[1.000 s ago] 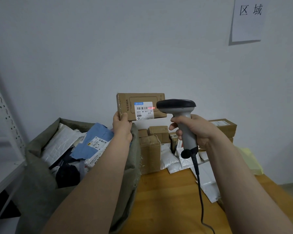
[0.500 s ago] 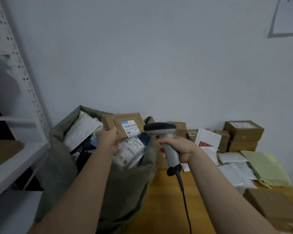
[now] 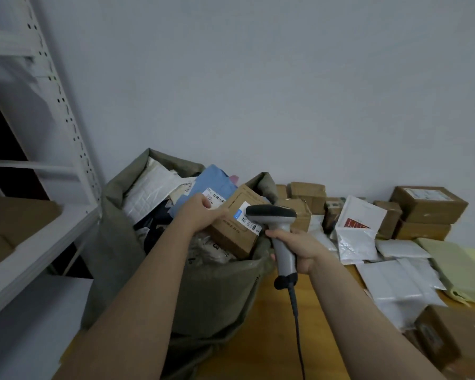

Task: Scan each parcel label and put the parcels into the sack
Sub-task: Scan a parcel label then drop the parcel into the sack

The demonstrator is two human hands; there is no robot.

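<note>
My left hand (image 3: 200,215) grips a flat brown cardboard parcel (image 3: 236,234) with a white label, tilted and low over the open mouth of the grey-green sack (image 3: 214,292). The parcel's lower end lies among the parcels that fill the sack. My right hand (image 3: 299,246) holds a grey barcode scanner (image 3: 279,229) by its handle, just right of the parcel, with the scanner's dark head overlapping the label. The scanner's cable (image 3: 296,325) hangs down toward the bottom edge.
The sack holds a blue mailer (image 3: 206,185), white bags and dark items. On the wooden table (image 3: 272,346) to the right lie cardboard boxes (image 3: 428,207), white mailers (image 3: 395,281) and a pale green bag (image 3: 455,264). A white metal shelf (image 3: 33,242) stands at left.
My left hand has brought the parcel down from in front of the wall into the sack's mouth. The scanner came down with my right hand and its red beam no longer shows.
</note>
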